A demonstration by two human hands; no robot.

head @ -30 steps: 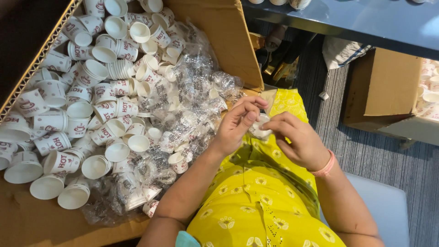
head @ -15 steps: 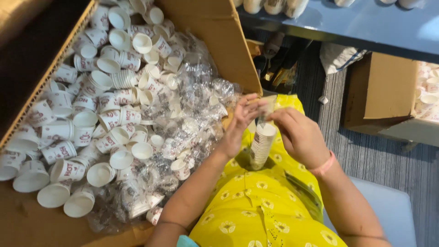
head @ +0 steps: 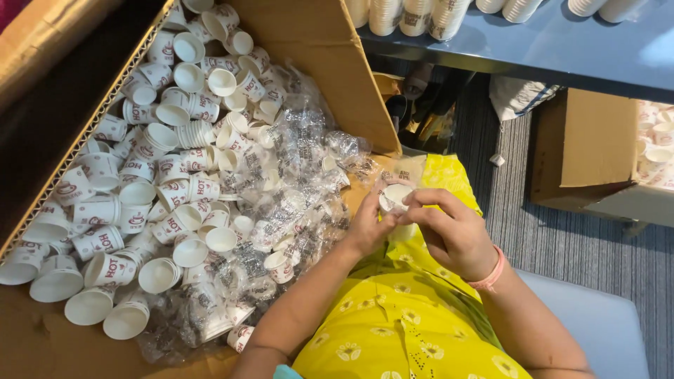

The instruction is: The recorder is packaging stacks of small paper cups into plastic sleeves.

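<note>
Beside the box edge (head: pixel 365 105), left hand (head: pixel 368 224) and right hand (head: pixel 453 231) both grasping a paper cup (head: pixel 394 196)

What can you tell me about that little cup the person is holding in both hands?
The paper cup is small, white and round, and looks like thin paper with a rolled rim. It is tilted so its open mouth faces the camera, showing a plain white inside. It seems to sit inside a clear plastic sleeve that rises above it. The left hand grips it from the left and the right hand pinches its rim from the right, above the lap in yellow cloth. Whether more cups are stacked beneath it cannot be told.
</note>
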